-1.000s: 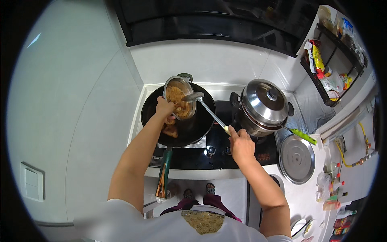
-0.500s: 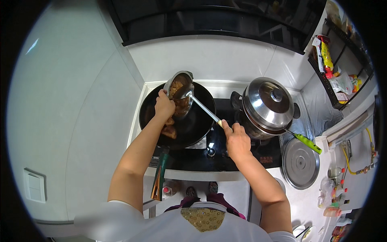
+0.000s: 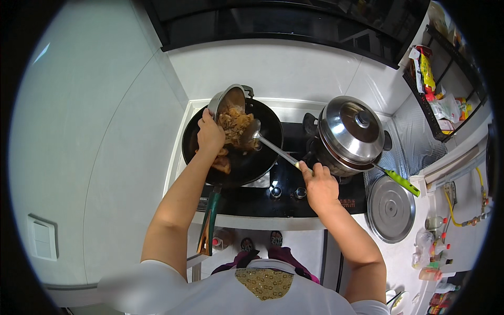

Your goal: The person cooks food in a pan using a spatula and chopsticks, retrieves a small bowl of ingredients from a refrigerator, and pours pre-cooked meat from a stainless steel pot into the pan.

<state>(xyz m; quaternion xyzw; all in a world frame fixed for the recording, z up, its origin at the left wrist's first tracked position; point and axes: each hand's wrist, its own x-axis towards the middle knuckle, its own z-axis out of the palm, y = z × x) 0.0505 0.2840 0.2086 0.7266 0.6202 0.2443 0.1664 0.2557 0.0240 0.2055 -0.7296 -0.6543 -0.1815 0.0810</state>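
Note:
My left hand (image 3: 211, 137) grips the rim of a metal bowl (image 3: 214, 104), tipped on its side over the far part of a black wok (image 3: 265, 163). Brown pieces of food (image 3: 234, 119) spill from the bowl's mouth into the wok. Larger browned pieces (image 3: 222, 164) lie in the wok just below my left wrist. My right hand (image 3: 321, 185) is closed round the pale handle end of a long metal ladle (image 3: 279, 150). The ladle's head rests among the food beside the bowl's mouth.
A lidded steel pot (image 3: 353, 131) stands on the black gas hob (image 3: 252, 203) at right, a green handle (image 3: 401, 182) jutting from it. A round metal lid (image 3: 391, 210) lies on the counter. The wok's handle (image 3: 210, 223) points toward me. Packets fill a wall rack (image 3: 417, 107).
The bowl has tipped further and its food has slid out into the wok. My right hand and the ladle have moved slightly right and nearer me.

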